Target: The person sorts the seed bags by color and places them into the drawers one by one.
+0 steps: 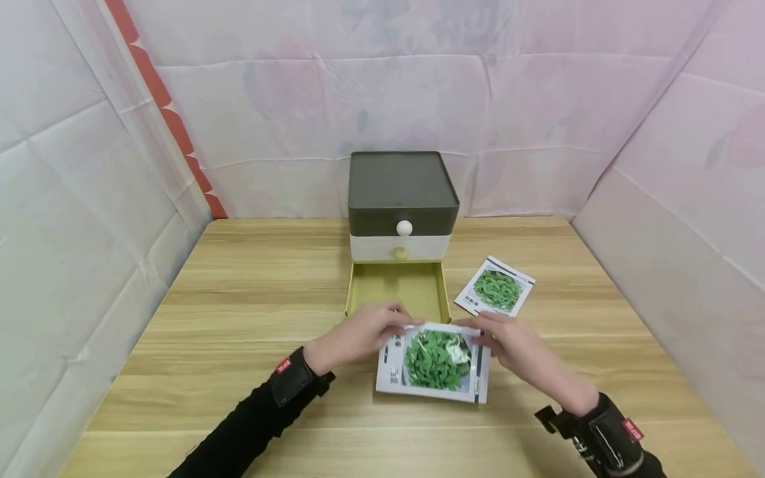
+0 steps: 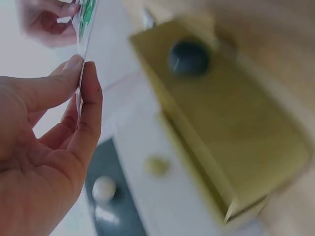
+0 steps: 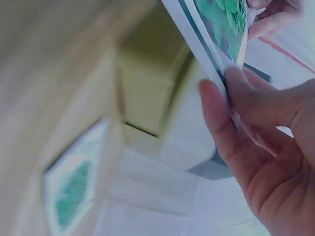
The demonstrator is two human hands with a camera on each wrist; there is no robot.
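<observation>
On wooden table, open yellow drawer lies empty beyond held seed packet.

Two seed packets: one near centre, held between two hands, left and right; one lying further right. One three-drawer cabinet at the far side, one drawer open, on one bench.

Left arm: long black sleeve to the wrist, w/ black wrist strap carrying a small red tag w/ white print. Right arm: black wrist strap, also red-tagged, w/ black buckle bit sticking out. Both hands bare.
</observation>
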